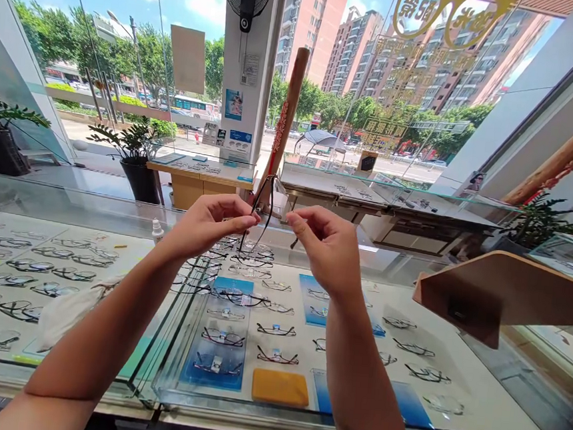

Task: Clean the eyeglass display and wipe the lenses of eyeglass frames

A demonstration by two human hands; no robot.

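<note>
Over the glass counter, my left hand [218, 221] pinches a pair of eyeglasses [271, 204] between thumb and fingers. The thin dark temples of these eyeglasses point upward, and part of the frame is hidden by my fingertips. A short gap to the right, my right hand [331, 246] is closed in a pinch, thumb against forefinger. Whatever lies between those fingertips, if anything, is too small to tell. Beneath both hands, rows of eyeglasses [276, 330] lie inside the glass display case [350, 408].
A yellow-orange case [280, 388] lies among the displayed frames. To the right, a brown wooden stand [490, 293] rises above the counter. A white cloth bag [64, 316] and a small bottle [157, 230] are on the left. Potted plants [137, 175] stand near the windows.
</note>
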